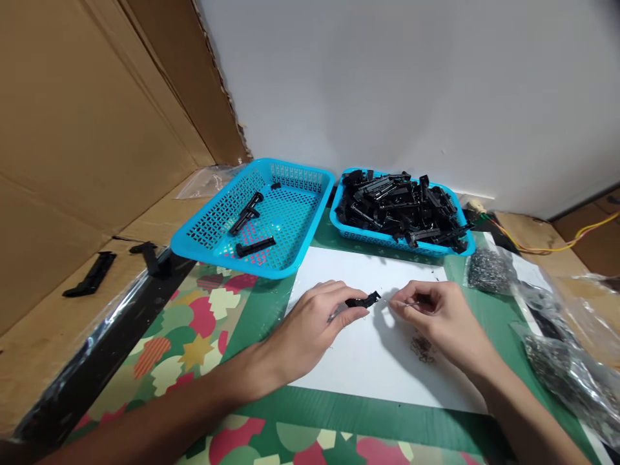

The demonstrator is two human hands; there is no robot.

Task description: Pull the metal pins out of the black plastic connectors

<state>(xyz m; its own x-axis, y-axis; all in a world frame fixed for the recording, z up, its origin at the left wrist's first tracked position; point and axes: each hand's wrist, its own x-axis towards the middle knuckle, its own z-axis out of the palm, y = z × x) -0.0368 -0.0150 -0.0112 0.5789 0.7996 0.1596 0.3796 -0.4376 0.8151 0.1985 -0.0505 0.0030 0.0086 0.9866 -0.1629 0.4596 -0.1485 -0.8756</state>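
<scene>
My left hand point(322, 313) is closed on a small black plastic part point(364, 301), pinched between thumb and fingers above a white sheet of paper point(358, 361). In my right hand point(433, 307) is a slim silver tool that looks like tweezers point(401, 303). Its fine tip points left, close to the end of the black part; whether it touches cannot be made out. Below my right hand a small pile of tiny brownish metal pieces point(423, 347) lies on the paper.
A blue basket point(295, 268) at centre left holds a few black parts. Another blue basket point(387, 240), heaped with black parts, stands behind the paper. Plastic bags of small pieces point(566, 368) lie at right. Two black parts point(94, 274) rest on cardboard at left.
</scene>
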